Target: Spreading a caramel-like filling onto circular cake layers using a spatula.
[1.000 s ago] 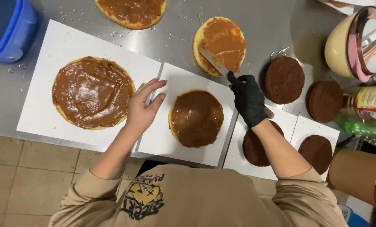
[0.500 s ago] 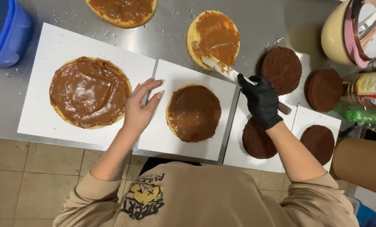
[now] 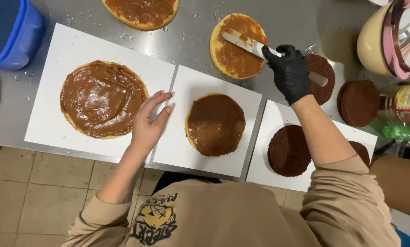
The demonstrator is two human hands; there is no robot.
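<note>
The right hand (image 3: 291,73), in a black glove, was clamped around the pale handle of a long flat metal spatula (image 3: 253,44), whose blade lay across the small round yellow sponge layer half spread with caramel-brown filling (image 3: 237,45) at the far middle of the steel bench (image 3: 296,18). The bare left hand (image 3: 149,120) lay open and flat, fingers spread, holding nothing, pressing on the near corners where two white square cake boards met. On the middle white board (image 3: 186,146) sat a small round layer fully coated in darker brown filling (image 3: 216,123); on the large white board (image 3: 54,50) to the left sat a wide round layer thickly covered in glossy brown filling (image 3: 102,98). To spread well, the blade seemed best kept nearly flat and drawn out toward the bare rim, since the far-left edge of that layer looked thinly covered. Room was tight on the right: a dark chocolate sponge round (image 3: 321,77) sat just beside the gloved hand, under the spatula handle, with more dark rounds nearby and a cream-coloured bowl (image 3: 374,43) at the far corner. Open steel lay mainly beyond the boards, between the worked layer and another filled layer (image 3: 141,11) at the far edge.
</note>
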